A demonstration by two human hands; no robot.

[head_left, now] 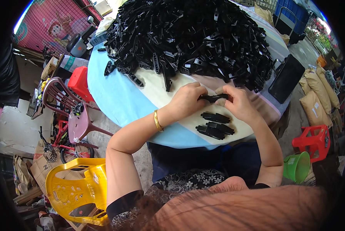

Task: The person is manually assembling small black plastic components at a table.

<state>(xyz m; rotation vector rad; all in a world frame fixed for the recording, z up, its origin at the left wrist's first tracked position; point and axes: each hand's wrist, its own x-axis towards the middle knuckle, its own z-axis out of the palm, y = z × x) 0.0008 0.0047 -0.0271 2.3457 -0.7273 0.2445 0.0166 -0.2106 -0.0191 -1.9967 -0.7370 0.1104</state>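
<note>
Black part (213, 98), slim and hard-looking, probably plastic, is up between both hands at the near side of the counter (103, 82). Big jagged heap (187, 42) of similar bits behind it, little pile (211, 133) just in front, close to the curved edge. Soft striped cloth (128, 109), with bare room off to the left. From here, left hand (188, 98) grips one end, right hand (236, 102) pinches the other, forearms angled inward.

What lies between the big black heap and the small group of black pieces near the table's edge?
In the head view, the left hand and the right hand are there, holding one black piece between them over the striped cloth.
</note>
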